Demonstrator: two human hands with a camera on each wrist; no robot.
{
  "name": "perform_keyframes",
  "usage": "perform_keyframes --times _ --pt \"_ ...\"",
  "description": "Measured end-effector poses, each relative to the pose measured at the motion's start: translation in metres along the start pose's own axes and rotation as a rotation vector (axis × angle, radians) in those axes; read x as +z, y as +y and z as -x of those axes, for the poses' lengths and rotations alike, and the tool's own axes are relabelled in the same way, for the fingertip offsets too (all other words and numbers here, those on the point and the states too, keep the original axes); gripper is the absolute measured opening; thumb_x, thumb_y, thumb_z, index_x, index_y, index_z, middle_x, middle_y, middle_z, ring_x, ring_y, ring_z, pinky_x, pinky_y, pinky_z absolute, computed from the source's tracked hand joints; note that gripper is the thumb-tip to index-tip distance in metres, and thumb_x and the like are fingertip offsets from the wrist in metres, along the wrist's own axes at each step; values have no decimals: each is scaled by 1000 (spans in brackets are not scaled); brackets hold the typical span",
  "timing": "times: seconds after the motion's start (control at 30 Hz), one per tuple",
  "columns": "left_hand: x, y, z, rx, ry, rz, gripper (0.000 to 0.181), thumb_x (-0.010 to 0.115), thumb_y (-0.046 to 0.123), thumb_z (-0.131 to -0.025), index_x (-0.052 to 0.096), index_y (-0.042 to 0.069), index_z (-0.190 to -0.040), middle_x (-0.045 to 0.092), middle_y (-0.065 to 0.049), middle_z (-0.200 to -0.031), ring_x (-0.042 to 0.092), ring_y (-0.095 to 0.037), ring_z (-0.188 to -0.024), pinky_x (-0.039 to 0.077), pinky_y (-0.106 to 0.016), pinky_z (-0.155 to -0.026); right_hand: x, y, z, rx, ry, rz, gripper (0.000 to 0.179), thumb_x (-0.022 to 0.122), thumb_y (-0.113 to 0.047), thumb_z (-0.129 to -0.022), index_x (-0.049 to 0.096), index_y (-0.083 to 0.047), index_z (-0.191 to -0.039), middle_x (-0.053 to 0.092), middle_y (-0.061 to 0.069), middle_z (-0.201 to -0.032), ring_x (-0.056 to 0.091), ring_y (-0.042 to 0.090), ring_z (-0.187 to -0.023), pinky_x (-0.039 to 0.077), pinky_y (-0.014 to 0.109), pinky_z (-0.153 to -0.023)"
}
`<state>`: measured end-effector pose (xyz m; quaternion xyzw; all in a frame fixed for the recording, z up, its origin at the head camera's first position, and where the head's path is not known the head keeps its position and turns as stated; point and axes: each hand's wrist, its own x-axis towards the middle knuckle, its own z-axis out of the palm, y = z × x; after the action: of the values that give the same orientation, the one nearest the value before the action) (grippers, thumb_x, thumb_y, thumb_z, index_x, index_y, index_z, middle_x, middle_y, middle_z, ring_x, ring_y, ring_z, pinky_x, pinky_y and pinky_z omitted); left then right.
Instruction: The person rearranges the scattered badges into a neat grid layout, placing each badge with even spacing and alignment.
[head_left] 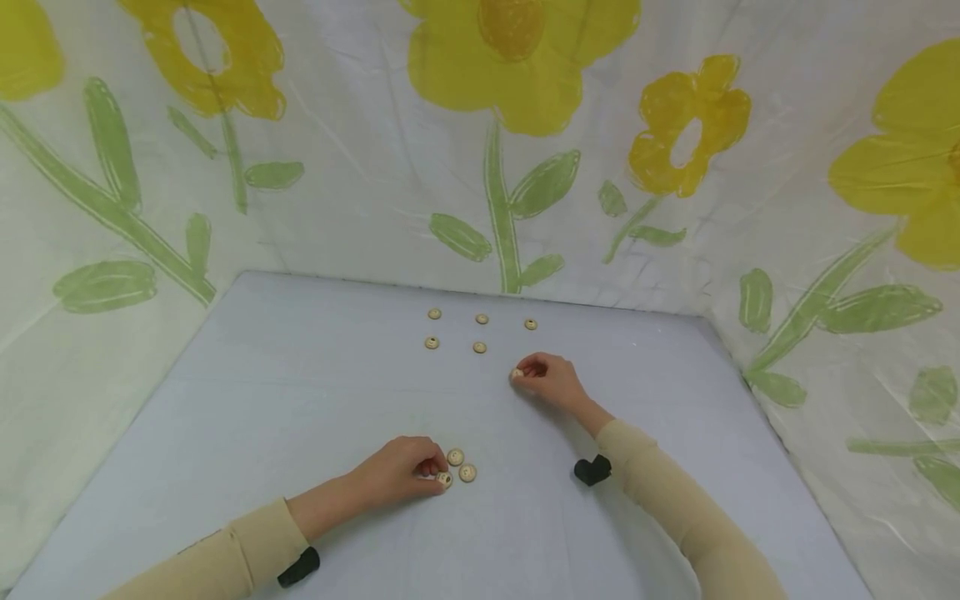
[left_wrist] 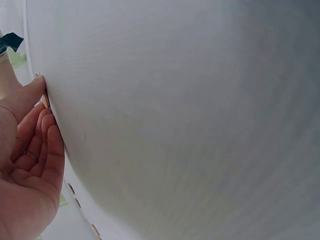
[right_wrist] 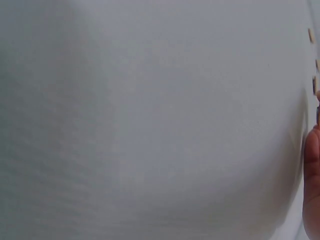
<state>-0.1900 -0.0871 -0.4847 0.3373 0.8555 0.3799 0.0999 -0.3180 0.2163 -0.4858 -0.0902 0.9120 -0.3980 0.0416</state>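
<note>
My left hand (head_left: 397, 471) is at the near middle of the table, thumb and fingers pinching a small round wooden disc (head_left: 445, 479) with a dark mark on its face. Two more discs, one upper (head_left: 455, 457) and one lower (head_left: 467, 473), lie just right of those fingertips. Farther back, my right hand (head_left: 553, 382) pinches another pale disc (head_left: 517, 375) at the tabletop, in front of two rows of discs. The left wrist view has the thumb and curled fingers around a disc edge (left_wrist: 46, 99); the right wrist view catches only part of the right hand (right_wrist: 312, 185).
Three discs form the back row, among them a middle one (head_left: 482, 318); two form the row before it, one at its left (head_left: 431, 342). The pale table (head_left: 300, 350) meets a white curtain (head_left: 360, 167) with painted yellow flowers. Black wrist devices (head_left: 592, 471) hang by both sleeves.
</note>
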Motion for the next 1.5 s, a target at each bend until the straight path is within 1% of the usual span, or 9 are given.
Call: perform_keyframes --times 0.2,0.33,0.6,0.87,1.17,1.5 --pt "0 0 0 -4 -2 0 14 77 14 -83 68 13 -94 59 10 -82 52 -5 -76 47 -22 -70 -3 2 -6 19 33 -10 21 78 -20 -83 71 -7 -98 65 2 -83 58 15 -78 46 27 -70" --pt "0 1 0 -13 -4 1 14 77 15 -83 68 13 -94 58 10 -82 52 -5 -76 47 -22 -70 -4 6 -11 16 59 1 21 78 -20 -83 71 -7 -98 65 1 -83 57 15 -77 45 27 -69" --pt "-1 2 0 5 -1 4 14 77 14 -83 68 13 -93 59 9 -82 53 -5 -76 47 -22 -70 -10 12 -20 41 87 11 24 78 -23 -84 70 -6 -99 65 3 -85 57 16 -79 45 27 -70" --pt "0 0 0 4 -2 -1 13 77 14 -83 68 13 -93 59 10 -82 52 -5 -76 47 -22 -70 -13 15 -23 34 104 11 25 78 -23 -83 70 -5 -99 66 4 -86 58 17 -79 46 28 -70" --pt "1 -1 0 -6 -5 7 13 77 16 -84 68 14 -94 58 10 -83 53 -5 -76 47 -22 -70 -12 16 -28 70 117 23 26 76 -24 -85 69 -5 -101 66 5 -89 58 19 -82 45 29 -72" --pt "1 -2 0 -9 -2 4 14 77 17 -84 68 14 -94 58 11 -83 52 -4 -76 47 -22 -70 -15 13 -30 105 162 40 27 76 -23 -86 68 -3 -103 65 7 -91 58 21 -83 45 30 -72"
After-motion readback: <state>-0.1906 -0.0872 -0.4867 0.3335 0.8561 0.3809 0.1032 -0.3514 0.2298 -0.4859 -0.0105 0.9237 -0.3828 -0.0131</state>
